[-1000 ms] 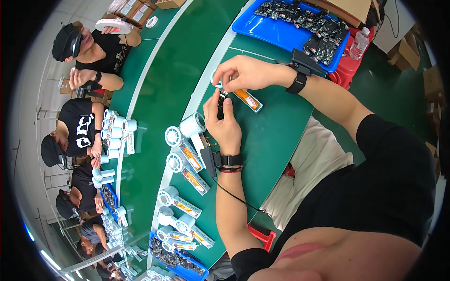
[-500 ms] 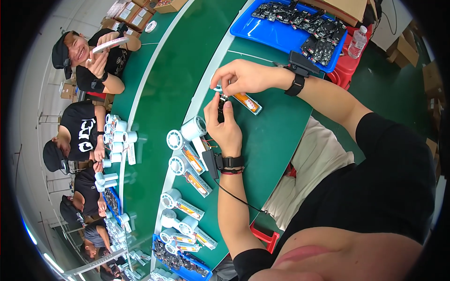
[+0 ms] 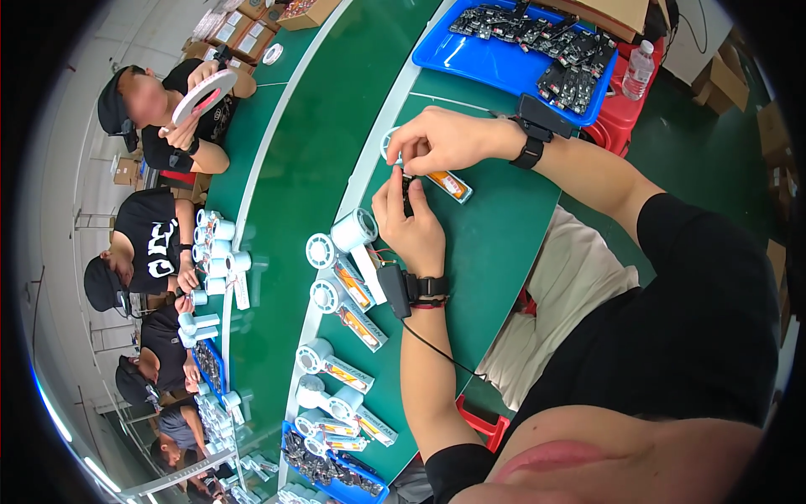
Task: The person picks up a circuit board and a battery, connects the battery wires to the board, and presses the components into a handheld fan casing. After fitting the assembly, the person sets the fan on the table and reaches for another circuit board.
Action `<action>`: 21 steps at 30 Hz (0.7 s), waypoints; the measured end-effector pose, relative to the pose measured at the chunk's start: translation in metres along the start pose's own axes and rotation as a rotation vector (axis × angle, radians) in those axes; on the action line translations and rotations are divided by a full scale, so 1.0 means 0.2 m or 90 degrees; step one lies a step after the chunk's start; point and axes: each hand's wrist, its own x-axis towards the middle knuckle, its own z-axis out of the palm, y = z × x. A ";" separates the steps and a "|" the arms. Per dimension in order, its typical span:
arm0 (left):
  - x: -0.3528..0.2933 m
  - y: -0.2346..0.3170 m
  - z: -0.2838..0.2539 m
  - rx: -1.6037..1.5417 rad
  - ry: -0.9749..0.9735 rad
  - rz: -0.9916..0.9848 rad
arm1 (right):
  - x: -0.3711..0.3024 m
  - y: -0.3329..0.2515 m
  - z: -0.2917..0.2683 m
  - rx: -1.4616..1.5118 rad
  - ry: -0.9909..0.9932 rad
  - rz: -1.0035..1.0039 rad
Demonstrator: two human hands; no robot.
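Left hand point(image 3: 410, 225) pinched a small dark part point(image 3: 407, 186) at its fingertips; right hand point(image 3: 437, 141) arched over, fingers gripping the white fan point(image 3: 443, 178).

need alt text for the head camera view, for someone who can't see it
A person's left hand and right hand meet over a green workbench, together holding a small white handheld fan with an orange label. More white fans lie in a row to their left, a blue tray of dark parts sits ahead, and other workers sit across a green conveyor.

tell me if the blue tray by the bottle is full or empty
Full: the blue tray holds many dark parts across most of its floor.
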 end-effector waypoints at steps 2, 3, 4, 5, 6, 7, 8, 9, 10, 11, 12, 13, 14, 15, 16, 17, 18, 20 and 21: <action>-0.01 0.00 0.00 0.016 0.009 0.002 | 0.00 -0.02 0.00 -0.030 0.005 -0.004; -0.01 0.00 0.01 0.024 0.014 0.004 | -0.01 -0.01 0.01 -0.027 0.007 -0.007; 0.00 0.00 0.01 0.023 0.015 0.008 | -0.02 -0.01 0.01 -0.024 0.008 -0.010; 0.01 0.00 0.02 0.028 0.020 0.016 | -0.02 -0.01 0.01 -0.022 0.008 -0.013; 0.02 -0.01 0.02 0.033 0.024 0.024 | -0.01 0.00 0.01 -0.023 0.010 -0.015; 0.01 -0.01 0.02 0.039 0.028 0.029 | -0.01 0.00 0.01 -0.024 0.011 -0.023; 0.01 -0.01 0.02 0.040 0.028 0.029 | 0.00 0.00 0.01 -0.026 0.013 -0.030; 0.00 0.00 0.02 0.046 0.026 0.025 | 0.00 0.01 0.02 -0.027 0.015 -0.037; -0.01 0.00 0.03 0.052 0.023 0.022 | -0.01 0.00 0.02 -0.027 0.014 -0.037; -0.01 0.01 0.03 0.057 0.021 0.019 | -0.01 0.00 0.03 -0.028 0.016 -0.036; -0.01 0.01 0.02 0.057 0.023 0.018 | -0.02 0.00 0.03 -0.030 0.015 -0.035; -0.01 0.00 0.02 0.072 0.021 0.028 | -0.02 0.00 0.04 -0.031 0.014 -0.033; -0.01 0.00 0.02 0.086 0.018 0.037 | -0.03 0.00 0.05 -0.032 0.012 -0.031; -0.01 0.00 0.02 0.099 0.015 0.046 | -0.03 0.00 0.05 -0.032 0.021 -0.032; 0.00 -0.01 0.03 0.097 0.015 0.042 | -0.03 0.00 0.05 -0.033 0.029 -0.031; 0.01 -0.03 0.03 0.087 0.021 0.044 | -0.03 0.00 0.05 -0.030 0.036 -0.030; 0.02 -0.05 0.03 0.077 0.027 0.046 | -0.01 0.01 0.06 -0.027 0.032 -0.025; 0.01 -0.04 0.03 0.053 0.014 0.033 | 0.00 0.03 0.04 -0.085 0.087 -0.061; 0.02 -0.03 0.02 0.009 0.010 -0.016 | 0.00 0.03 0.03 -0.115 0.114 -0.079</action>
